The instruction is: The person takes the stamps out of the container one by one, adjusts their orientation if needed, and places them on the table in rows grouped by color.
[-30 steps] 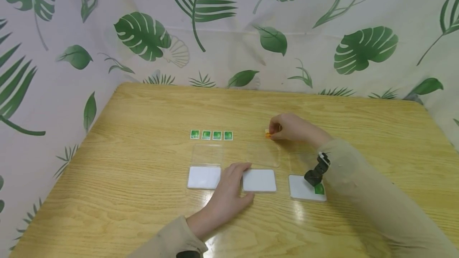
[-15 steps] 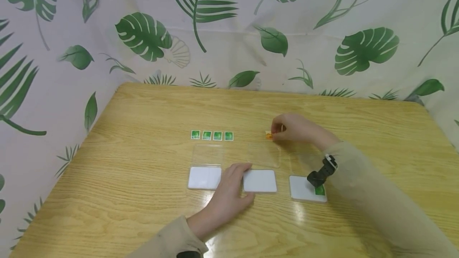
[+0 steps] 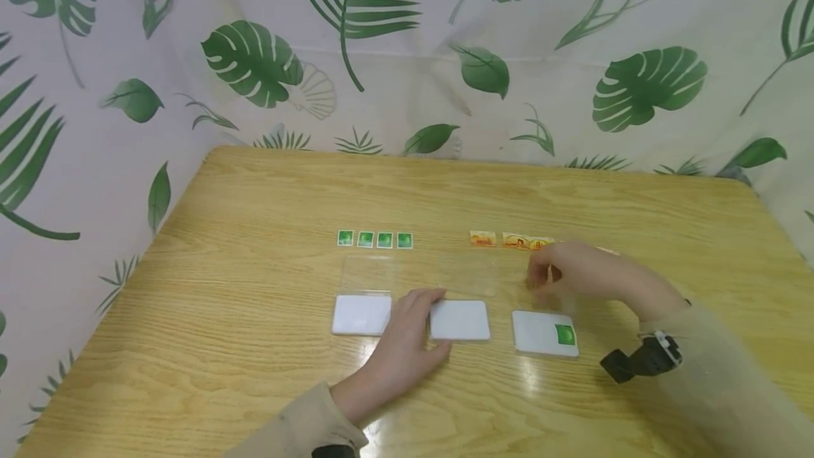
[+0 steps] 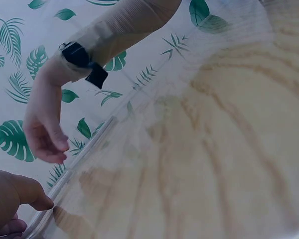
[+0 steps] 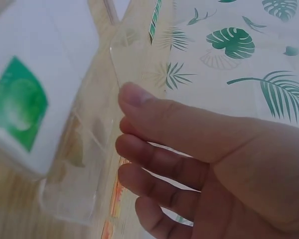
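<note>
My left hand (image 3: 403, 355) grips the middle flat white-filled clear box (image 3: 461, 320), its thumb along the near edge and its fingers at the far left corner. In the left wrist view the thumb (image 4: 37, 196) touches the clear rim. My right hand (image 3: 575, 271) hangs above the raised clear lid of the right box (image 3: 534, 334), fingers loosely curled. No object shows between its fingertips in the right wrist view. A green stamp-like square (image 5: 21, 104) lies on that box's white face. Beyond the boxes are several orange stamp-like pieces (image 3: 482, 238) in a row, partly hidden by my right hand.
Several green squares (image 3: 384, 240) lie in a row at the back left. Another white-filled box (image 3: 361, 314) stands left of my left hand, its clear lid (image 3: 369, 275) folded back. A leaf-patterned cloth (image 3: 407, 55) hangs behind the wooden table (image 3: 222, 288).
My right hand has left the leftmost orange piece and moved right and toward me, uncovering the orange row and the right box's green square. My left hand has stayed in place.
</note>
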Tool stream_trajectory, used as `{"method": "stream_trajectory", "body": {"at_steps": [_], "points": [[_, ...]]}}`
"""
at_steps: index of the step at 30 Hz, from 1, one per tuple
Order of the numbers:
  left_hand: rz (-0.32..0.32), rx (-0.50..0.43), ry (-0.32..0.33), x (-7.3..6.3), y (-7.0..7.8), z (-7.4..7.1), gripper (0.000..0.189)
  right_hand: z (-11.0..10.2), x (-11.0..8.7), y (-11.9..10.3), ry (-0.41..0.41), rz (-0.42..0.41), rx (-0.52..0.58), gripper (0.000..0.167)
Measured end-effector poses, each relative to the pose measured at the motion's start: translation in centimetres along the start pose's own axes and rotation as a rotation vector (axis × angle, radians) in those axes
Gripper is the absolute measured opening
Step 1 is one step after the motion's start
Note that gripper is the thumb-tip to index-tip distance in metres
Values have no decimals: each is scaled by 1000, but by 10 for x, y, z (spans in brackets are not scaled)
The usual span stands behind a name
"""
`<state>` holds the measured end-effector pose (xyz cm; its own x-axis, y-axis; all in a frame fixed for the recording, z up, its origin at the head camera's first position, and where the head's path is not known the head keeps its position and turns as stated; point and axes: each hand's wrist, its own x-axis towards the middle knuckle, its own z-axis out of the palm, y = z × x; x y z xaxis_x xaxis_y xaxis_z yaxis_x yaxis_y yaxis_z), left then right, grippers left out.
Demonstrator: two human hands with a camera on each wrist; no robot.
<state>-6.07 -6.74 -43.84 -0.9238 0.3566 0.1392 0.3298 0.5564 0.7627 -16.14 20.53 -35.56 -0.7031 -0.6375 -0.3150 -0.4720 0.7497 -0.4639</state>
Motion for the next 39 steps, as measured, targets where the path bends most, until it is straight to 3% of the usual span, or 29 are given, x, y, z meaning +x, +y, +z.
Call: {"method": "stream_trajectory", "body": {"at_steps": [5, 13, 25, 39], "points": [[-1, -3, 8, 0, 2, -1, 62, 10, -19, 6, -49, 43, 32, 21], [7, -4, 7, 0, 2, -1, 63, 20, -39, 8, -48, 1, 67, 30], [5, -8, 7, 0, 3, -1, 63, 29, -41, 3, -23, 61, 28, 30], [22, 5, 14, -1, 2, -1, 62, 30, -44, 6, -12, 21, 41, 26]]}}
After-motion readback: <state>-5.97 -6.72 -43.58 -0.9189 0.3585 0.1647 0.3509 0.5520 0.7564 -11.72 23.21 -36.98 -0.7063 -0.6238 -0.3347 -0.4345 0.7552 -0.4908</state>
